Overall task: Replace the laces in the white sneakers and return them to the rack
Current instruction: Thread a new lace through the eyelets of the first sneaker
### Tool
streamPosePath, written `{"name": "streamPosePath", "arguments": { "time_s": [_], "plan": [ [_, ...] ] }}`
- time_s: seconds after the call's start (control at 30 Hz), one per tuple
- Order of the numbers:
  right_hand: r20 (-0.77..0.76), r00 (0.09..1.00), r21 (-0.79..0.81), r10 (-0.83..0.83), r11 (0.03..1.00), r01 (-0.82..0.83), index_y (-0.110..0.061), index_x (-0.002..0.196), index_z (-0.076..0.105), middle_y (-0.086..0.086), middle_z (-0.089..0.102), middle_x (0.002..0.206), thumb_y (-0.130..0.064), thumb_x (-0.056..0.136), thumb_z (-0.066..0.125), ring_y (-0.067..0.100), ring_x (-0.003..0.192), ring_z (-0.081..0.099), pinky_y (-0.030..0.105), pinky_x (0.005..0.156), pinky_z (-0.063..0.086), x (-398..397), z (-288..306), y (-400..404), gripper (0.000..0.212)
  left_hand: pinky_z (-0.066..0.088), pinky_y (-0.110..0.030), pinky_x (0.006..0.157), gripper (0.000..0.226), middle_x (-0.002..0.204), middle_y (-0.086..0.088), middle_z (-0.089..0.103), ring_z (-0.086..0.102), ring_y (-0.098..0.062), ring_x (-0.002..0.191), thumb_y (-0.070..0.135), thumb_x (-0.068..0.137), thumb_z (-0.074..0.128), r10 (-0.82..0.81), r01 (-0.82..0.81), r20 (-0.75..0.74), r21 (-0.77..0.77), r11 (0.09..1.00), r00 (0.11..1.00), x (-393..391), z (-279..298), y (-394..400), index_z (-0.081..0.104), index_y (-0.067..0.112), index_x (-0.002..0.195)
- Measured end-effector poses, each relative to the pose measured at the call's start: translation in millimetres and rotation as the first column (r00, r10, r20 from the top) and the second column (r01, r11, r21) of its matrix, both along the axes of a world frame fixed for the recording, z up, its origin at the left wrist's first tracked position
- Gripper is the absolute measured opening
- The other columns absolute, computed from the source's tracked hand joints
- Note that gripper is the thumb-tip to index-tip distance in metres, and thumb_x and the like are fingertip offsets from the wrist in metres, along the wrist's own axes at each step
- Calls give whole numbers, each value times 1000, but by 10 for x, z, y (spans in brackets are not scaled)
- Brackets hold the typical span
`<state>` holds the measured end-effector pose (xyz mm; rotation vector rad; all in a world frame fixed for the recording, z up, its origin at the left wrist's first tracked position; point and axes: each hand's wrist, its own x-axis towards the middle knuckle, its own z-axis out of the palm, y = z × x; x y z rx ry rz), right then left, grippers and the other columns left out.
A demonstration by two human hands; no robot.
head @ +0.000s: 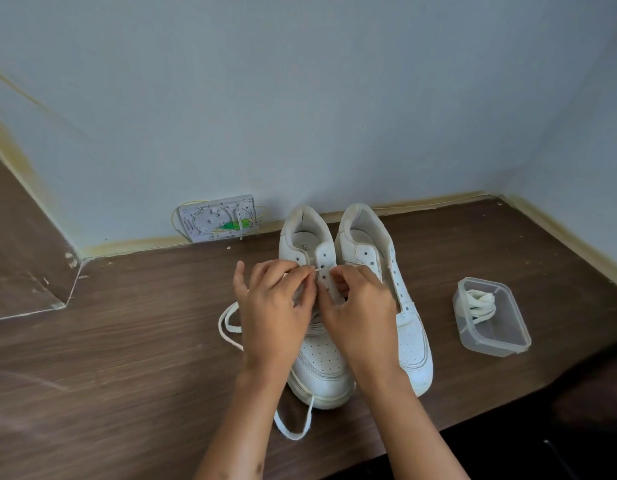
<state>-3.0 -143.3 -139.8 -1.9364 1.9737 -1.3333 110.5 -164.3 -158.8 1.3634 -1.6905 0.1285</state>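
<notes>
nearest the viewer, two bare forearms reached forward over a brown wood-grain floor [127, 358]. a loose loop of white lace [293, 429] trailed on the floor just in front of the left sneaker's toe, and another loop lay beside that shoe on its left.

the left hand [274, 306] and the right hand [360, 306] met over the left sneaker [317, 362], toe pointing toward the viewer. the left hand's fingers were curled and pinched a thin lace tip near an upper eyelet; the right hand's fingers were curled at the eyelet flap, seemingly steadying it or feeding the lace, though exactly what they gripped was hidden.

judging from this, the lacing of the left shoe was partway up. to do it well, the tip should go squarely through the hole, the flap be held still, the lace kept flat and untwisted, and both ends kept even.

just beside it stood the right sneaker [402, 317], its eyelets bare. further right sat a clear plastic container [492, 327] holding a bundled white lace [478, 304].

beyond, against the pale wall [300, 98], leaned an open cable junction box [218, 218] with green connectors.

a small mark was printed on the left sneaker's insole, too small to read. no rack was visible.
</notes>
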Motion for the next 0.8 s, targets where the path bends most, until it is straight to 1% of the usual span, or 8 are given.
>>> {"name": "streamPosePath", "arguments": {
  "time_s": [0.1, 0.23, 0.33, 0.43, 0.5, 0.6, 0.67, 0.8],
  "plan": [
    [11, 1000, 27, -6, 1000, 5, -13, 86, 70, -1, 64, 80, -27, 87, 69, 15, 68, 60, 34, 61, 53, 17, 5, -10, 15, 41, -66, 95, 23, 87, 5, 68, 64, -20, 83, 32, 86, 58, -51, 51, -11, 8, 999, 999, 76, 2, -27, 77, 18, 86],
    [163, 985, 61, 52, 996, -63, -15, 79, 72, -4, 65, 74, -22, 85, 71, 12, 67, 63, 35, 63, 54, -48, 9, -30, 9, 42, -63, 96, 24, 89, 6, 67, 63, -16, 84, 32, 86, 58, -169, 170, -37, 29, 985, 985, 108, -39, -46, 77, 18, 91],
    [263, 961, 80, 86, 991, -111, -17, 90, 75, -7, 70, 81, -24, 85, 73, 6, 74, 67, 30, 69, 57, -95, 29, -17, 9, 42, -62, 97, 24, 89, 7, 67, 62, -15, 85, 32, 86, 58, -151, 151, -18, 36, 988, 988, 60, -67, -41, 77, 20, 92],
    [338, 936, 100, 95, 986, -136, -16, 99, 76, -9, 73, 85, -24, 89, 68, 2, 78, 68, 28, 74, 58, -137, 22, -13, 14, 42, -63, 94, 24, 89, 7, 68, 65, -17, 83, 30, 87, 56, -142, 146, -83, 46, 988, 986, 8, -82, -50, 77, 19, 92],
    [340, 934, 86, 107, 986, -144, -15, 100, 76, -8, 73, 84, -21, 92, 65, 3, 78, 69, 28, 73, 58, -152, 11, -10, 15, 43, -63, 91, 22, 88, 7, 68, 65, -18, 80, 27, 88, 57, -138, 145, -136, 43, 989, 981, -19, -91, -62, 78, 19, 90],
    [313, 943, 60, 118, 988, -143, -14, 103, 75, -9, 73, 85, -19, 93, 66, 3, 78, 68, 27, 73, 58, -157, 1, -6, 15, 44, -63, 88, 12, 87, 8, 68, 65, -17, 78, 12, 83, 70, -120, 125, -158, 22, 992, 980, -34, -134, -75, 78, 20, 88],
    [305, 945, 61, 121, 987, -146, -15, 103, 74, -10, 73, 86, -17, 92, 67, 3, 80, 69, 26, 73, 57, -157, -8, -13, 13, 45, -63, 84, 19, 88, 6, 67, 64, -19, 78, 3, 79, 77, -116, 120, -157, 13, 993, 981, -26, -149, -79, 78, 20, 89],
    [313, 942, 89, 119, 984, -154, -16, 99, 74, -11, 72, 84, -11, 89, 70, 3, 79, 68, 24, 74, 57, -152, -7, -13, 12, 46, -59, 85, 10, 96, 2, 61, 59, -19, 84, 15, 82, 74, -127, 124, -197, -29, 992, 972, -8, -129, -90, 78, 21, 89]
  ]
}}
